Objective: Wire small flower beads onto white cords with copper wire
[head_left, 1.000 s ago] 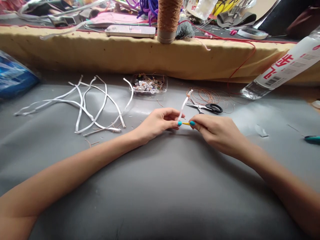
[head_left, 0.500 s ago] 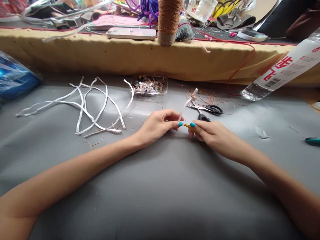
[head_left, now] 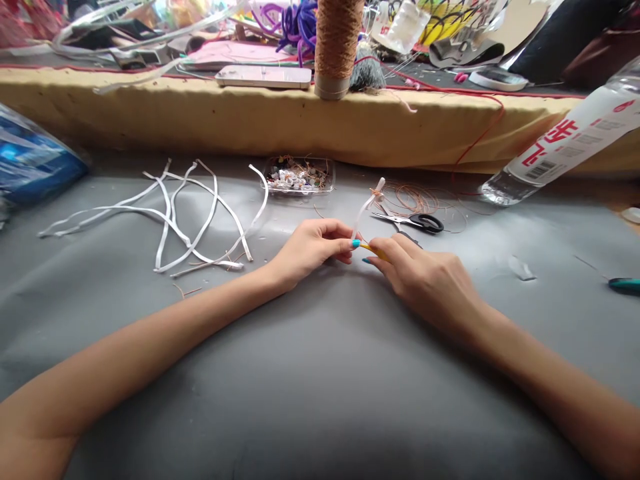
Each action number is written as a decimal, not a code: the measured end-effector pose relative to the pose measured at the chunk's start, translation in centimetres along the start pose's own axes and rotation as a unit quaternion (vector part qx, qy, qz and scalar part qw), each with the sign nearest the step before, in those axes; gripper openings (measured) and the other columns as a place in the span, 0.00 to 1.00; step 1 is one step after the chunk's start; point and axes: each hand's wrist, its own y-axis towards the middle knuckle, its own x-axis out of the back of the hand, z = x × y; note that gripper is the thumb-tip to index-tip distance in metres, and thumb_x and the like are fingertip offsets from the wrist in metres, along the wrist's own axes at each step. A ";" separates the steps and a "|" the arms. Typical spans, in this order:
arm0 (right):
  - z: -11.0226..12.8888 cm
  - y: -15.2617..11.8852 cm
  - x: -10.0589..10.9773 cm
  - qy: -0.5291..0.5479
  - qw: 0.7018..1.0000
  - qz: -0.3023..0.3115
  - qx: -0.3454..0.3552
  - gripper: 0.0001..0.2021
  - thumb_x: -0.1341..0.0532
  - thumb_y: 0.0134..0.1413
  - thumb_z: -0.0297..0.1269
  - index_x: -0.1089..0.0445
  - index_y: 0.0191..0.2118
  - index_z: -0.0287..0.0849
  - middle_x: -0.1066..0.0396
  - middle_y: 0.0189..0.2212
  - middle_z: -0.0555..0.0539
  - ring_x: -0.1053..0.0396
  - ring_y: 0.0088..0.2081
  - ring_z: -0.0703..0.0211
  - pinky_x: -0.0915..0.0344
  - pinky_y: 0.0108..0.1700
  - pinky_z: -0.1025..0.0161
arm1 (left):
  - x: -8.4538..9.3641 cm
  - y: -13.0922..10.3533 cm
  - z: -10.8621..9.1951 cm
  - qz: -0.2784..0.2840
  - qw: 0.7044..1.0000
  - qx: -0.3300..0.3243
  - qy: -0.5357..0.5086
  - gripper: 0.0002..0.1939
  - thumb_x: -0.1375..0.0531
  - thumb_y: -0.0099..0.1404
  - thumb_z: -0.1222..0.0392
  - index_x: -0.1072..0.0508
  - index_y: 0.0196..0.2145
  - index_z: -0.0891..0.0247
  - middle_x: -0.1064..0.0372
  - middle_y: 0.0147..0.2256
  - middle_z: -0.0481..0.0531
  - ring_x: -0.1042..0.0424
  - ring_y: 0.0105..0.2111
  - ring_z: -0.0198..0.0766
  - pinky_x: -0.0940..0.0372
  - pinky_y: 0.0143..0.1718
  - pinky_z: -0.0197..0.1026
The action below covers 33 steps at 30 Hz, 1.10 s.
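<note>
Held strip (head_left: 361, 212) between tray (head_left: 299, 192) and scissors (head_left: 413, 220); loose strips (head_left: 173, 219) left; bottle (head_left: 555, 150) right; spool (head_left: 338, 47) on ledge (head_left: 200, 127) behind.

Light's soft and cool, looks to come from the far side. Grey mat (head_left: 320, 387) goes dim toward the near edge. 1 hazy glare patch right of the scissors (head_left: 427, 223). Soft shadows under left hand (head_left: 316, 248) and right hand (head_left: 427, 267). Wide lens stretches the bottle (head_left: 565, 143); blue bag (head_left: 35, 160) smeared. Yellow tool (head_left: 366, 247) too small to resolve.
</note>
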 end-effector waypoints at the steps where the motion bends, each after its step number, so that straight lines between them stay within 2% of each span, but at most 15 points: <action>1: 0.0 -0.1 0.0 -0.029 0.999 -0.005 0.022 0.10 0.51 0.58 0.35 0.34 0.36 0.40 0.32 0.24 0.49 0.41 0.20 0.66 0.58 0.20 0.67 | 0.0 0.0 0.0 0.001 1.000 0.002 -0.001 0.08 0.38 0.51 0.60 0.29 0.29 0.68 0.33 0.24 0.47 0.34 0.25 0.29 0.36 0.32 0.34; 5: 0.0 -0.1 0.1 -0.082 0.995 -0.005 0.057 0.11 0.52 0.55 0.27 0.33 0.32 0.41 0.36 0.19 0.51 0.45 0.18 0.67 0.60 0.20 0.66 | 0.0 0.1 0.3 0.016 1.000 -0.008 -0.003 0.09 0.39 0.51 0.58 0.29 0.29 0.68 0.33 0.24 0.46 0.34 0.26 0.29 0.37 0.32 0.34; 10: 0.0 -0.1 0.2 -0.058 0.998 -0.009 0.021 0.13 0.53 0.53 0.24 0.33 0.30 0.41 0.35 0.19 0.50 0.45 0.18 0.67 0.59 0.20 0.66 | 0.0 0.1 0.4 0.032 0.999 -0.020 0.000 0.08 0.39 0.52 0.61 0.30 0.30 0.67 0.33 0.24 0.46 0.33 0.27 0.28 0.37 0.34 0.33; 15: 0.2 0.0 0.0 -0.022 1.000 -0.006 0.002 0.12 0.52 0.56 0.28 0.32 0.31 0.40 0.33 0.24 0.49 0.44 0.19 0.66 0.58 0.20 0.66 | -0.2 -0.1 0.4 0.019 0.999 -0.025 0.017 0.06 0.40 0.53 0.62 0.32 0.26 0.68 0.34 0.22 0.46 0.33 0.25 0.28 0.36 0.31 0.33; 20: 0.1 0.2 -0.2 -0.030 0.998 -0.037 0.041 0.12 0.50 0.58 0.37 0.32 0.33 0.38 0.33 0.26 0.48 0.43 0.21 0.66 0.55 0.22 0.66 | -0.2 -0.2 0.4 0.025 0.999 -0.024 0.008 0.08 0.42 0.55 0.59 0.36 0.25 0.67 0.36 0.21 0.45 0.34 0.23 0.29 0.35 0.28 0.34; 24: -0.2 0.2 -0.3 -0.024 0.998 -0.034 0.057 0.13 0.52 0.58 0.32 0.32 0.32 0.39 0.35 0.21 0.49 0.44 0.20 0.66 0.55 0.22 0.66 | -0.1 -0.1 0.4 0.051 0.998 -0.032 0.014 0.07 0.43 0.56 0.60 0.36 0.26 0.67 0.37 0.22 0.45 0.35 0.24 0.28 0.35 0.28 0.34; 28: -0.3 0.1 -0.3 0.011 0.999 -0.022 0.043 0.12 0.52 0.57 0.29 0.33 0.30 0.38 0.33 0.22 0.48 0.43 0.20 0.66 0.54 0.21 0.67 | -0.2 -0.1 0.2 0.069 0.997 -0.042 0.021 0.09 0.41 0.54 0.59 0.36 0.27 0.67 0.37 0.23 0.45 0.35 0.24 0.28 0.36 0.28 0.33; 33: 0.1 0.0 -0.4 0.076 0.997 -0.005 0.009 0.12 0.54 0.57 0.29 0.35 0.33 0.38 0.34 0.19 0.50 0.42 0.18 0.65 0.54 0.20 0.68 | -0.1 -0.2 0.2 0.059 0.995 -0.072 0.047 0.09 0.42 0.56 0.58 0.37 0.25 0.66 0.37 0.22 0.44 0.36 0.24 0.28 0.39 0.27 0.31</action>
